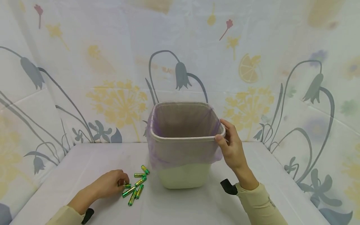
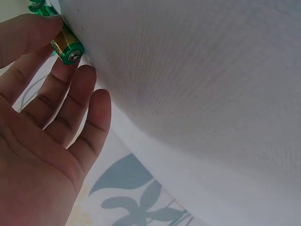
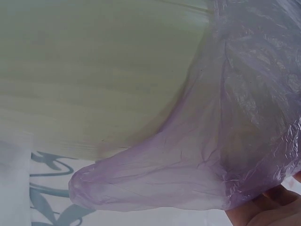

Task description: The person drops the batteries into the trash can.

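Note:
A light-coloured trash bin (image 1: 184,176) stands upright on the table, lined with a thin purple plastic bag (image 1: 180,153) folded out over its rim. My right hand (image 1: 232,150) grips the bin's right rim, thumb at the front; in the right wrist view its fingers (image 3: 268,209) show only at the lower right corner, by the bag. Left of the bin, my left hand (image 1: 108,184) pinches a green and gold battery (image 2: 68,46) between thumb and fingers, low at the tabletop. Several similar batteries (image 1: 140,181) lie loose between that hand and the bin.
A white cloth covers the table (image 1: 174,206). Behind it and at both sides hangs a flower-printed curtain (image 1: 121,62). Black straps (image 1: 229,187) show at both wrists, by the light sleeves (image 1: 261,203).

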Demonstrator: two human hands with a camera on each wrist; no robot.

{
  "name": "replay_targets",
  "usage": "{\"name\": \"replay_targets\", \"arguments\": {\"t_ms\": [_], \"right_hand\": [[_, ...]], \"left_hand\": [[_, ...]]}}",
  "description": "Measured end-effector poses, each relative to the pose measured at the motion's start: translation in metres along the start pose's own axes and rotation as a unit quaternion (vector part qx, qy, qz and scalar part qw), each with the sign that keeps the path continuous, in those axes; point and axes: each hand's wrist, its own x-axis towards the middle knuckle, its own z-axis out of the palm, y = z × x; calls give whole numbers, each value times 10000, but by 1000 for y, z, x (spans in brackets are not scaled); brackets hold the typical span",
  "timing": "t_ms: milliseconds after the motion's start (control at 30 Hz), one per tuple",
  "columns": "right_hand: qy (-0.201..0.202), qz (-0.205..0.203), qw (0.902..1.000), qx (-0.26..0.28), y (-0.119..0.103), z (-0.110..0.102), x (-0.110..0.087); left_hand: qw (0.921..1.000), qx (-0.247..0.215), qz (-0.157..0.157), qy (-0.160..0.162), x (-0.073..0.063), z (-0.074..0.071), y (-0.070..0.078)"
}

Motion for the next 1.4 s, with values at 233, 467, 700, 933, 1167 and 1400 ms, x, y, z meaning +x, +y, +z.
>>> {"name": "replay_targets", "arguments": {"t_ms": [233,467,700,933,1167,1400], "right_hand": [[20,2,10000,-11,0,0,1],[18,-1,10000,24,0,1,1],[31,44,10000,-60,0,1,0],[33,71,9999,-74,0,0,0],[41,6,10000,-65,0,0,0],[39,2,10000,-70,0,0,0]], "left_hand": [[10000,67,-16,18,0,-3,4],[9998,192,-49,45,-1,-2,3],[9998,160,-46,71,-1,-1,2],[9996,232,-51,123,0,-1,0],[9988,399,49,287,0,-19,2],[9943,801,315,623,4,-58,13]]}}
